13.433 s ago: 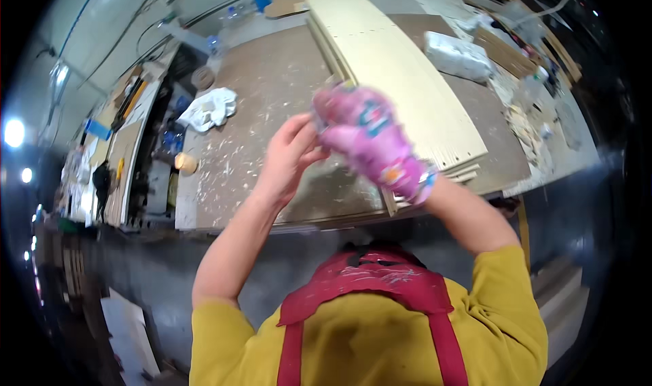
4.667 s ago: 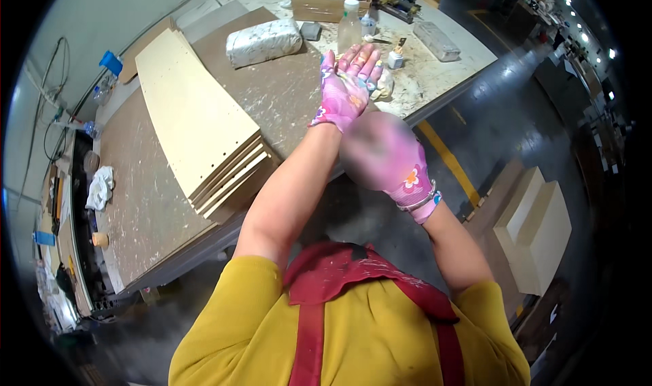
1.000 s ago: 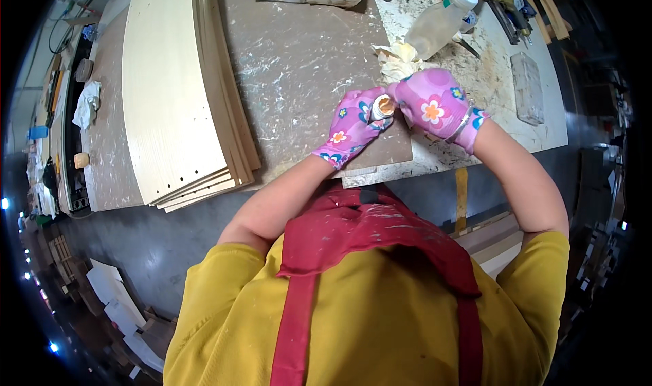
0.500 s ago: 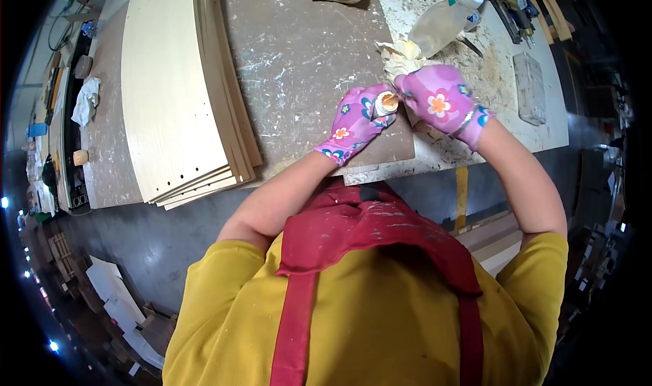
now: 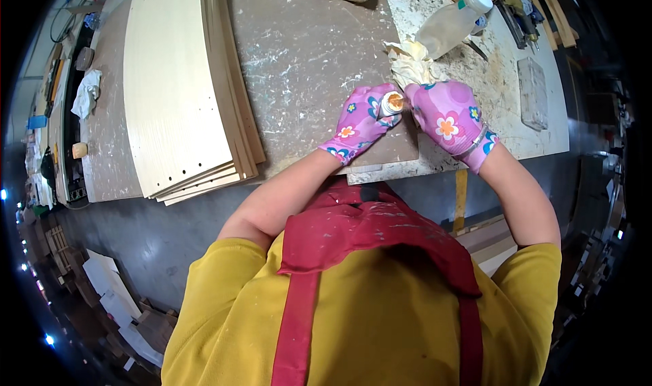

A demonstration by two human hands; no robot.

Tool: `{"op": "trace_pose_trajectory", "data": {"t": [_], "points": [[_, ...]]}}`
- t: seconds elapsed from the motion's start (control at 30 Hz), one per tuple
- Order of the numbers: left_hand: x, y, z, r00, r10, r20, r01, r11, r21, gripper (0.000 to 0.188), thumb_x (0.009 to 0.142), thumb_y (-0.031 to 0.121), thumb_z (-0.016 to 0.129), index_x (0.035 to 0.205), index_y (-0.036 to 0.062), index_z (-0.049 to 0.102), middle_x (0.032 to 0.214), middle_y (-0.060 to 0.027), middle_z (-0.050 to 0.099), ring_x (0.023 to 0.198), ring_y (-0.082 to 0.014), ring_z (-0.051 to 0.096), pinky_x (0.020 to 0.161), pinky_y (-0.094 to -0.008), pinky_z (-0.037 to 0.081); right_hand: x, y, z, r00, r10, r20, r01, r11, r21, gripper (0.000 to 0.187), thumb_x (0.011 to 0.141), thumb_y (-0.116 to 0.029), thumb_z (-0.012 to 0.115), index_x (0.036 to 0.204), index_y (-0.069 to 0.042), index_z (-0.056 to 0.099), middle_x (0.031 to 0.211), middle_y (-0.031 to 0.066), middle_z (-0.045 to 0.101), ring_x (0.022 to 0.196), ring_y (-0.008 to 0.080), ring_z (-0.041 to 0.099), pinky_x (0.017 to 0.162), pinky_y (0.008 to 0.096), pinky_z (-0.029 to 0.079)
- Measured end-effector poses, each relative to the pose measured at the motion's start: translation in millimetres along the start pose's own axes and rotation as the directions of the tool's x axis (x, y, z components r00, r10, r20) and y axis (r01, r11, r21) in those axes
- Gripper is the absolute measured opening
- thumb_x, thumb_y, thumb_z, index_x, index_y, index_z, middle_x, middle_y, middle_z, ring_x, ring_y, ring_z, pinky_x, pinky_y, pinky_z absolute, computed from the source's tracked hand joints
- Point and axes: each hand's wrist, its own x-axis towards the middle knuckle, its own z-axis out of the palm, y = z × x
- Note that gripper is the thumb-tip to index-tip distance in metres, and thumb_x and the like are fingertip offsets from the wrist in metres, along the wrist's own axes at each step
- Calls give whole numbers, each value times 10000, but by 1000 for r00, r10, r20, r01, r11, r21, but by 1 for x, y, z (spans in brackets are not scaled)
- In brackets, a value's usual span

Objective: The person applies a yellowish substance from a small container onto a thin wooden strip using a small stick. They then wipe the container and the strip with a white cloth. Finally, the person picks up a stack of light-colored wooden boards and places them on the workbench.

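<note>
Left hand (image 5: pixel 360 122), floral-gloved, grip closed around small orange-capped tube (image 5: pixel 391 103) above counter (image 5: pixel 305 53) edge. Right hand (image 5: pixel 448 117) fingertips pinch tube's tip. Crumpled rag (image 5: pixel 409 63) just behind.

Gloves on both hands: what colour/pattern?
Pink-purple with a flower print, on left hand and right hand; head view.

A small round tube (image 5: pixel 392 104) with a pale body and an orange-tan end sits between two hands in pink flowered gloves, near the front edge of the bench, right of centre. Its round end faces up toward the camera. The left hand (image 5: pixel 360 121) wraps it from the left; the right hand (image 5: pixel 448 117) touches it from the right.
</note>
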Motion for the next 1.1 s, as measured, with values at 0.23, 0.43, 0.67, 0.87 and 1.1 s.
{"op": "trace_pose_trajectory", "data": {"t": [0.23,0.43,0.67,0.87,1.1], "points": [[-1,-12,8,998,56,-22,-56,998,-22,461,752,304,705,1141,89,583,1066,-120,637,1003,-332,561,899,-413,445,6,19,47,994,-106,10,104,984,145,143,777,-145,592,920,-140,596,630,122,575,604,332,585,562,446,448],[1,-16,4,995,52,83,-49,998,-37,461,751,294,704,1149,99,577,1063,-116,635,1008,-336,563,899,-420,442,18,32,7,978,-195,67,184,972,149,147,751,-132,612,895,-154,594,686,113,599,663,337,593,573,439,454],[-1,-13,3,996,14,92,-12,1000,-19,471,758,306,693,1165,106,569,1070,-121,630,1041,-336,545,917,-424,428,14,22,2,987,-143,69,138,988,72,110,769,-140,600,879,-142,595,661,124,591,638,345,592,557,446,453],[0,-5,-1,990,-35,135,33,999,15,456,773,318,670,1167,110,573,1089,-117,628,1048,-337,542,920,-422,427,21,16,18,976,-125,178,113,990,81,140,784,-156,556,881,-118,649,697,151,619,678,353,620,594,440,483],[1,4,-7,998,11,70,-9,1000,-28,365,760,294,665,1090,144,626,1045,-101,648,973,-325,576,905,-409,434,16,13,0,992,-60,109,53,997,63,98,794,-188,561,810,-106,612,675,144,606,646,350,605,568,449,470]]}}
